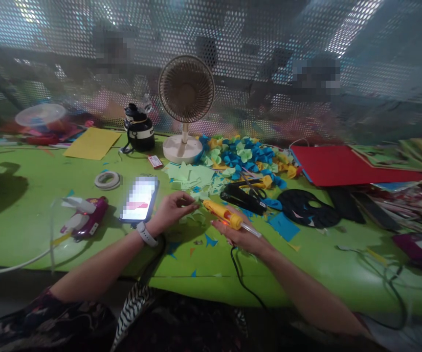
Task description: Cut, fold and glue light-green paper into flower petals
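Observation:
My right hand is wrapped round a yellow hot glue gun, its nozzle pointing left and a clear glue stick poking out of its back end. A small orange light glows on it, and a black cord hangs down below. Just left of the nozzle, the fingers of my left hand are pinched together; a small pale green bit shows at their tips, too blurred to name. Light green paper pieces lie right behind the hands, with a black stapler and scissors to the right.
A lit phone, a tape roll and a purple power strip lie to the left. Behind stand a fan, a dark bottle and a heap of folded paper flowers. A black palette and red sheet are right.

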Available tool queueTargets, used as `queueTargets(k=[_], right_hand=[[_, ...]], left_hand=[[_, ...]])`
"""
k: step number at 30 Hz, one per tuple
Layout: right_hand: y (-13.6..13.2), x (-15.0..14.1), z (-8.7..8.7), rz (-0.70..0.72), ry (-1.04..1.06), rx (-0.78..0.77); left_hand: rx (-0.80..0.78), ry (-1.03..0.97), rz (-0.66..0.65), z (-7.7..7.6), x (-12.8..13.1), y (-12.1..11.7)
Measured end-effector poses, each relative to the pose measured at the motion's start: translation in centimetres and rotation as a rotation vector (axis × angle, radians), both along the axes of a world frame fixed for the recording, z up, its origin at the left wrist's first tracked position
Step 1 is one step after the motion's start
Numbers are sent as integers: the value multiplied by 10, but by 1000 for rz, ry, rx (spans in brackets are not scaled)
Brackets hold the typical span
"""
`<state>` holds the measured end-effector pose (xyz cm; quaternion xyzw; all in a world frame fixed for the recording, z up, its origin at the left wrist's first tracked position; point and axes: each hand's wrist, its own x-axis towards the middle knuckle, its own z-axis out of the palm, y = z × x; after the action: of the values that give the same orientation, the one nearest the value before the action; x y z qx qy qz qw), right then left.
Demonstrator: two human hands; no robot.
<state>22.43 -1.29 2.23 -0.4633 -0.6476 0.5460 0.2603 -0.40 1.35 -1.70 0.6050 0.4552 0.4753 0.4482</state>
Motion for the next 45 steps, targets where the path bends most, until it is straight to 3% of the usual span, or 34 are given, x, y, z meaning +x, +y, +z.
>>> queueTargets(k=[8, 22, 45], right_hand=[[0, 1, 2, -13, -12, 7], [2, 4, -3, -4, -36, 53], [3, 5, -4, 8, -136, 179]], left_hand=[[-22, -58, -4, 1, 1, 0], [154, 116, 38, 2, 1, -3], [203, 150, 35, 4, 1, -4]])
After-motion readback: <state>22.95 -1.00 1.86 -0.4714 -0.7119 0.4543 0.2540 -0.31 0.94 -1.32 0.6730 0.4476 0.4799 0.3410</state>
